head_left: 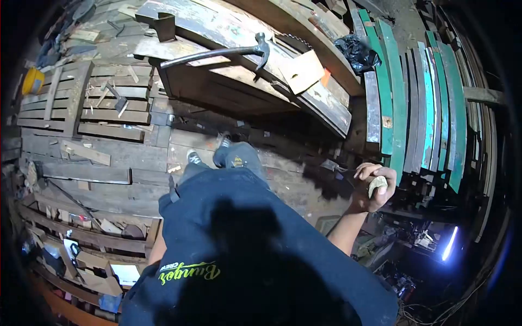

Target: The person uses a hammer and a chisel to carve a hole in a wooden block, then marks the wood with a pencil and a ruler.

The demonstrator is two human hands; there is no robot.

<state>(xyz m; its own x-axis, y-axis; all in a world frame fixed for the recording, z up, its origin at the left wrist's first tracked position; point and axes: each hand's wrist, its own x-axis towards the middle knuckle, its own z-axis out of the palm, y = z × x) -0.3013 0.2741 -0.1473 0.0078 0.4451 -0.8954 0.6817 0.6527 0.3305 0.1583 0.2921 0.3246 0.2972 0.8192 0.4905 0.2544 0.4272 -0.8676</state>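
Out to the right, my right hand (375, 187) is closed around a small pale, whitish piece (377, 187) whose kind I cannot make out. Of my left arm only a strip shows beside the dark shirt; the left hand is out of sight. A claw hammer (217, 54) lies across the worn workbench (212, 24) ahead, its head toward the right. Close to the hammer head sits a light wooden block (302, 71) with a small hole.
Painted green planks (392, 98) and other boards stand in a row at right, with a black plastic bag (357, 53) beside them. A lit tube (449, 243) glows lower right. Slatted wood with scraps and another hammer (118, 101) lies left. A shelf of offcuts (92, 233) is lower left.
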